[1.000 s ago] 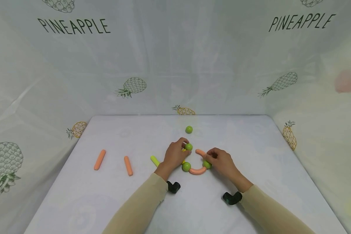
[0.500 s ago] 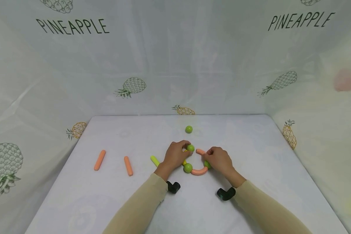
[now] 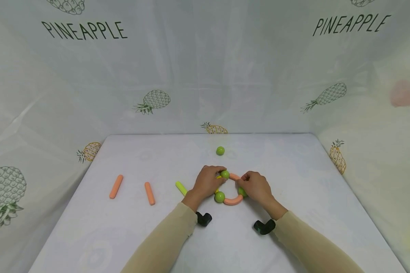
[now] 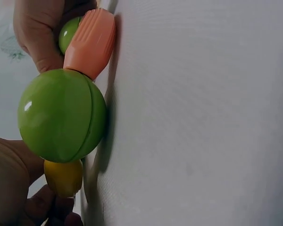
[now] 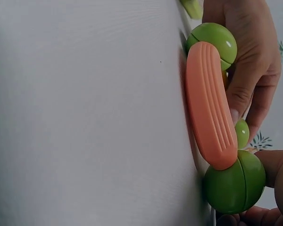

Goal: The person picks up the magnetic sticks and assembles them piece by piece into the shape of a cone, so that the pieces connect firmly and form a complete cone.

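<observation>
Curved toy sticks and green balls form a ring on the table. My left hand (image 3: 206,181) pinches a green ball (image 3: 225,174) at the ring's far left, against the end of a curved orange stick (image 3: 234,176). The right hand (image 3: 257,187) pinches that stick near its other end, just above another green ball (image 3: 242,192); its fingertips are partly hidden. A near curved orange stick (image 5: 210,103) joins this ball to the near-left green ball (image 4: 61,115). The yellow stick (image 4: 63,176) on the left side is mostly covered by my left hand.
Two straight orange sticks (image 3: 116,186) (image 3: 149,193) lie on the left of the white table (image 3: 89,227). A yellow-green stick (image 3: 181,187) lies beside my left wrist. One loose green ball (image 3: 220,151) sits behind the ring.
The left hand has moved right with its green ball, closing the gap to the far curved orange stick. Earlier, my right hand shifted slightly left; the near side of the ring shifted right.
</observation>
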A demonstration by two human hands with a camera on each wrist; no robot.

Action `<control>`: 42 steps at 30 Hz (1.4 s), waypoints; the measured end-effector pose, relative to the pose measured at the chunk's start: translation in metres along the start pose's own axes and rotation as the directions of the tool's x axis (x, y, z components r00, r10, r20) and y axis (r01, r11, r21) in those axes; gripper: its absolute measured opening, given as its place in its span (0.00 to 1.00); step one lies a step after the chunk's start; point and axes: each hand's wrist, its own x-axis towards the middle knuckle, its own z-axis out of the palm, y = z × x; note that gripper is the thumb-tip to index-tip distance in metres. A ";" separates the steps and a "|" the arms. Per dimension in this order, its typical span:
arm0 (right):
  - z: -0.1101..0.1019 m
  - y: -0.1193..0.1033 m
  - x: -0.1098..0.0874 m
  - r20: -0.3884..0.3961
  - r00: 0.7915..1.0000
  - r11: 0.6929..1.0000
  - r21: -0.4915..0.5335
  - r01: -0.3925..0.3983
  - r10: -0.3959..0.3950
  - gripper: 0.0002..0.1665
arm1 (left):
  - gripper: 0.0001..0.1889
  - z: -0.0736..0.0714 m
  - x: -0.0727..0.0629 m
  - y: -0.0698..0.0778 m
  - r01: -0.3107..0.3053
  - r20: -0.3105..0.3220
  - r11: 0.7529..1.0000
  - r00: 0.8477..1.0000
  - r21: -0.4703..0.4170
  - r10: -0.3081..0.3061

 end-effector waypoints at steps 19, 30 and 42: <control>0.001 0.008 -0.001 -0.040 0.999 0.999 0.043 0.021 -0.020 0.16 | 0.19 -0.001 0.002 0.004 -0.014 0.027 0.999 1.000 -0.044 0.015; -0.001 0.010 -0.007 -0.036 0.999 0.994 0.113 0.015 -0.011 0.20 | 0.25 -0.002 -0.001 0.003 0.024 0.038 0.998 0.999 -0.060 -0.022; -0.010 0.028 -0.033 -0.013 0.995 0.990 0.100 0.095 -0.094 0.23 | 0.23 -0.016 -0.014 0.001 0.052 -0.023 0.996 0.998 -0.076 -0.054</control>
